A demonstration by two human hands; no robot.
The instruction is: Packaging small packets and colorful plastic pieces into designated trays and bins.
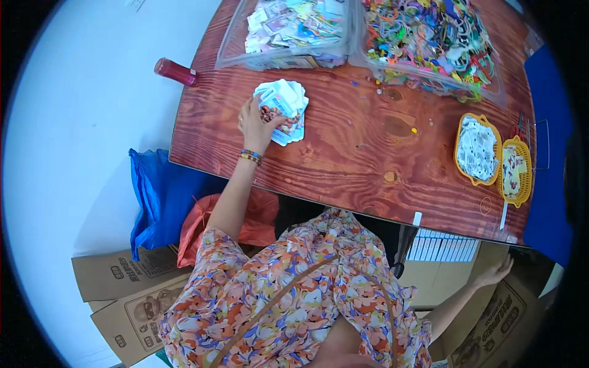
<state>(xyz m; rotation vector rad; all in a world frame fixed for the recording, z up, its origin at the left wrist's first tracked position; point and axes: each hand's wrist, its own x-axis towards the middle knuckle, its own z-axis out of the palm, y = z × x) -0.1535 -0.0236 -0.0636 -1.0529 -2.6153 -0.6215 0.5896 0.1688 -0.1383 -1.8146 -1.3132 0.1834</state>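
A loose stack of white and printed cards point(291, 98) lies on the left part of the wooden table. My left hand point(254, 126) grips the top of it, thumb on the near side and fingers along the left edge. Orange-brown pictures show beside the thumb. Off the table's right front edge, my right hand point(496, 272) is held out low with fingers stretched and nothing visible in it. Cardboard boxes point(485, 331) stand beneath that hand, and a row of white small boxes point(443, 245) sits close to its left.
Two clear plastic bins stand at the back: one of printed packets point(297, 24), one of colourful trinkets point(429, 43). Two yellow baskets point(478, 149) point(516, 172) hold paper slips at the right. A red bottle point(175, 72) lies at the left edge. Blue point(156, 196) and red bags point(199, 224) hang below.
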